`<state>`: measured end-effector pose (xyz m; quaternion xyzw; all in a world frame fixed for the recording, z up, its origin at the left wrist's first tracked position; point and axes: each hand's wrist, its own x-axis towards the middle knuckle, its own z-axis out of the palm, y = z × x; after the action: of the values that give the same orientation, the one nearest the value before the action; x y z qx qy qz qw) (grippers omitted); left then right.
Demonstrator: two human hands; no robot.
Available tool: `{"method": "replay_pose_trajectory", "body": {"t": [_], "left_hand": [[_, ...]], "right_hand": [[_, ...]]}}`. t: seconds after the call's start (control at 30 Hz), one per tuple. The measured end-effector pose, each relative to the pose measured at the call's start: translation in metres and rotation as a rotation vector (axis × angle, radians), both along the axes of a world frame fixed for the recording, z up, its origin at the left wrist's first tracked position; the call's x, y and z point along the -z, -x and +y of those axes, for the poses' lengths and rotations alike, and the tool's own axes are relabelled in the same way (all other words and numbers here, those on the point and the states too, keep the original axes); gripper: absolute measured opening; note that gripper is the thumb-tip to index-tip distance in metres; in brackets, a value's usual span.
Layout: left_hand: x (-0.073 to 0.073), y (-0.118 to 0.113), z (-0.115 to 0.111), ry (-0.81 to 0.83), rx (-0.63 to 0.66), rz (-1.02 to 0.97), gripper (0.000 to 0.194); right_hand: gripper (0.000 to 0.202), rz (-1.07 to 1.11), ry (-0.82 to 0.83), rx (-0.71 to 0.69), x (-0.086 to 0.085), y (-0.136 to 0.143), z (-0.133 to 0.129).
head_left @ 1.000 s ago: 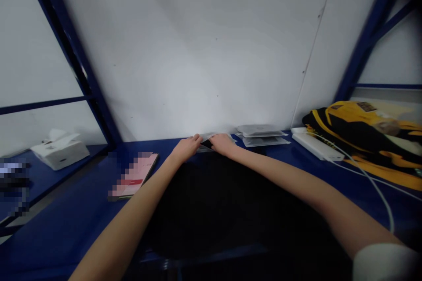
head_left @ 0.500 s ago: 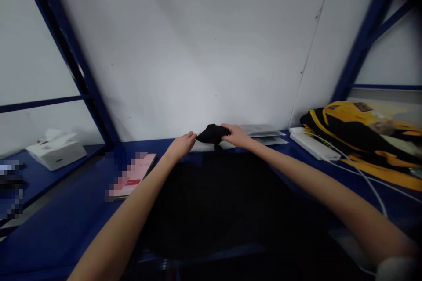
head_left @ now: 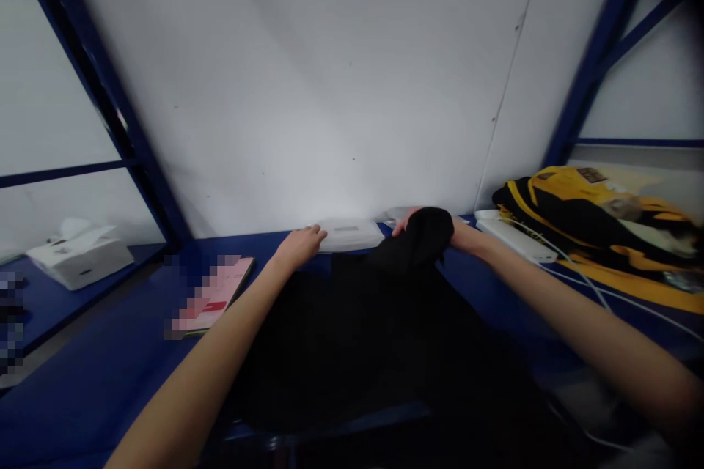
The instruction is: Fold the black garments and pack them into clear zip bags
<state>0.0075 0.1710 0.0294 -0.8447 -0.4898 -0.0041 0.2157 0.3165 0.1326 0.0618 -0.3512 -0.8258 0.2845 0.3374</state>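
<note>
In the right hand [head_left: 405,221], black cloth [head_left: 426,242], bunched and raised toward the back of the blue table [head_left: 110,366], right of centre. Closed around the folds: fingers showing at the cloth's left side, wrist emerging at its right, rest of the hand hidden behind the fabric. Directly below the cloth, a broad black surface [head_left: 357,344], spread over the middle of the table toward the near edge.

At the left hand [head_left: 301,243], back uppermost, fingers slightly bent, tips at the left end of a flat white packet [head_left: 349,236] with a grey label. From this angle, cannot tell whether pinched on the packet or merely laid against it. Packet lying between the two hands, close to the white wall [head_left: 352,88]. Behind the right hand, clear packets [head_left: 400,212], partly covered by hand and cloth.

Left of the left forearm: phone [head_left: 223,289] with pink screen, partly pixelated. Farther left, white tissue box [head_left: 82,260], one tissue pulled up. On the right: slim white box [head_left: 514,237], lying flat; white cable [head_left: 586,280] nearby; black and yellow bag [head_left: 594,198] just beyond.
</note>
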Motion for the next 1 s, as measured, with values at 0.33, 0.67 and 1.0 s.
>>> {"method": "replay_pose_trajectory", "body": {"t": [0.33,0.67,1.0], "left_hand": [[0.010,0.003,0.003,0.147,0.090,-0.207,0.026],[0.027,0.010,0.018,0.294,0.066,-0.268,0.047],[0.020,0.009,0.018,0.291,0.029,-0.335,0.050]], "right_hand": [[0.022,-0.085,-0.009,0.004,0.036,-0.036,-0.062],[0.038,-0.369,0.022,0.031,0.033,-0.064,-0.096],[0.020,-0.367,0.026,0.008,0.007,-0.057,-0.078]]}}
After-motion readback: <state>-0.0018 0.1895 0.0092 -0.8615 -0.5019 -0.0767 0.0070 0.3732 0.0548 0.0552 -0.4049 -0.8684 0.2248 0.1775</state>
